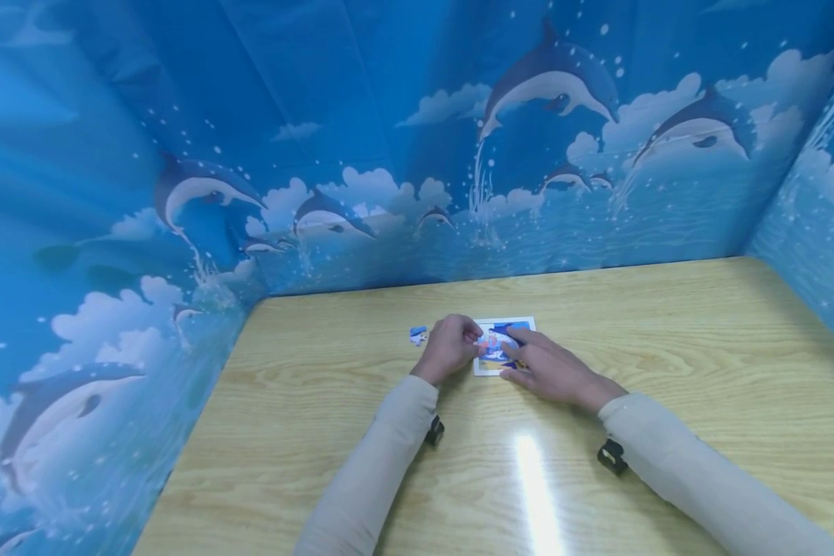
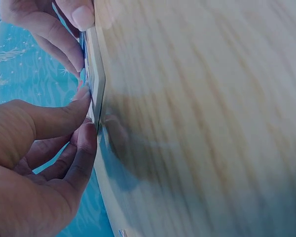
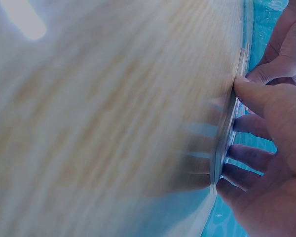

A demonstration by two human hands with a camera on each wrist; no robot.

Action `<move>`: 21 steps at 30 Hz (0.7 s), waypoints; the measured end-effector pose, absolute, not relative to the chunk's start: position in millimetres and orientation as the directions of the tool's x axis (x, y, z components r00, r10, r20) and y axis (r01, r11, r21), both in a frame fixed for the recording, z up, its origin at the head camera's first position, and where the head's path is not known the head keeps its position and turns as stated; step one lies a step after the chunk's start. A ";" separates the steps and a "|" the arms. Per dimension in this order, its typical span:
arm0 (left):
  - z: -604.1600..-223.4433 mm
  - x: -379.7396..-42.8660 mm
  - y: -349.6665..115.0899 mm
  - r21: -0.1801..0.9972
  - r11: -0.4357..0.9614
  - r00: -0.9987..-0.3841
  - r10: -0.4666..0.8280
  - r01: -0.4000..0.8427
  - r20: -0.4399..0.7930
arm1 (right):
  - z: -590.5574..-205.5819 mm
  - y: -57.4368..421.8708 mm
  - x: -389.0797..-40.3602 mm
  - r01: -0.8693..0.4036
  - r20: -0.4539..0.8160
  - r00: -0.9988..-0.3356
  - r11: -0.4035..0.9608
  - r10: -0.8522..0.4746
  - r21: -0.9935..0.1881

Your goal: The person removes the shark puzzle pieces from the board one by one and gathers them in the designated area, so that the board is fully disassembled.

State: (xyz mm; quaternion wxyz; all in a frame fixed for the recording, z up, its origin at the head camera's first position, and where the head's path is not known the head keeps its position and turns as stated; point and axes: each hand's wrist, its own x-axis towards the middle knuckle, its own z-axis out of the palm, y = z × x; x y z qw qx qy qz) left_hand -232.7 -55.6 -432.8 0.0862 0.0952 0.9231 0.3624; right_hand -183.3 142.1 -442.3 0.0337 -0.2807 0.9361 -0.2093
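A small jigsaw puzzle in a white-bordered tray lies on the table, its blue, white and yellow picture partly covered by the hands. At the tray's left side my left hand has thumb and fingers bent together, pinching what looks like a puzzle piece, mostly hidden. In the left wrist view the fingertips of that left hand meet the tray's edge. My right hand rests across the puzzle's right part with its fingers spread. In the right wrist view the thumb of this right hand touches the tray's near edge.
A loose puzzle piece lies on the wooden table to the left of my left hand. Blue dolphin-print sheeting hangs behind the table and along both its sides.
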 end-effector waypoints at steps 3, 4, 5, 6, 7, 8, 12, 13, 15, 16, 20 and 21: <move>-432.8 -232.3 -55.9 0.690 0.714 -0.969 0.235 0.116 -0.080 | -443.0 142.3 -183.4 -0.520 0.063 -0.836 0.751 -0.545 -0.407; -432.7 -232.1 -55.9 0.692 0.712 -0.969 0.234 0.118 -0.076 | -443.3 142.3 -183.5 -0.523 0.067 -0.835 0.750 -0.546 -0.405; -432.6 -232.0 -55.7 0.692 0.712 -0.970 0.232 0.119 -0.071 | -443.5 142.6 -183.5 -0.523 0.070 -0.836 0.750 -0.545 -0.405; -432.2 -231.7 -55.4 0.692 0.712 -0.971 0.228 0.118 -0.068 | -443.8 142.8 -183.6 -0.528 0.076 -0.834 0.748 -0.547 -0.402; -432.1 -231.4 -55.1 0.695 0.710 -0.973 0.221 0.113 -0.068 | -444.0 143.3 -183.6 -0.532 0.081 -0.832 0.747 -0.549 -0.399; -432.0 -231.1 -54.9 0.698 0.708 -0.974 0.215 0.109 -0.066 | -444.1 143.5 -183.7 -0.535 0.085 -0.830 0.746 -0.551 -0.396; -431.8 -229.9 -53.0 0.716 0.693 -0.983 0.174 0.081 -0.057 | -443.5 143.5 -183.6 -0.546 0.094 -0.825 0.741 -0.558 -0.391; -431.9 -229.8 -53.0 0.723 0.686 -0.985 0.164 0.076 -0.052 | -442.9 143.4 -183.3 -0.546 0.092 -0.824 0.741 -0.559 -0.392; -431.7 -229.6 -53.5 0.740 0.670 -0.988 0.145 0.062 -0.048 | -441.8 142.9 -182.9 -0.546 0.087 -0.823 0.741 -0.561 -0.392; -431.2 -229.2 -54.2 0.752 0.656 -0.989 0.139 0.055 -0.048 | -441.4 142.7 -182.7 -0.545 0.083 -0.823 0.742 -0.561 -0.391; -428.2 -227.9 -59.5 0.791 0.611 -0.991 0.124 0.030 -0.058 | -440.3 142.8 -182.4 -0.539 0.067 -0.825 0.746 -0.561 -0.391; -427.4 -227.6 -61.4 0.796 0.605 -0.991 0.123 0.029 -0.058 | -440.2 143.0 -182.4 -0.537 0.065 -0.826 0.747 -0.560 -0.392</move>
